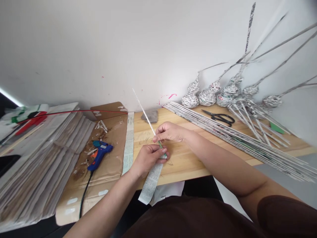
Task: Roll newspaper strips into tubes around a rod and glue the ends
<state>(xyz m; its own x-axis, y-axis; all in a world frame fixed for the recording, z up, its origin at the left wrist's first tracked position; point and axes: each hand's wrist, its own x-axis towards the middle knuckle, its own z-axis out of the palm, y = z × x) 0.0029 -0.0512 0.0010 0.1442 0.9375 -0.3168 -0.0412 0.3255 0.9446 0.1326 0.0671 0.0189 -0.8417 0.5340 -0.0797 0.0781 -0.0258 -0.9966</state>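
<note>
A thin rolled paper tube slants up and left from my hands over the wooden table. My right hand pinches the tube near its lower part. Just below, my left hand is closed on the lower end, where a green part shows and a printed paper strip joins it. The strip hangs down past the table's front edge. Left of my hands, another flat paper strip lies along the cardboard's edge.
Stacked paper strips fill the left. A blue glue gun lies on cardboard. At right are long paper tubes, black scissors and woven paper gourds with upright stems. A grey pad lies near the wall.
</note>
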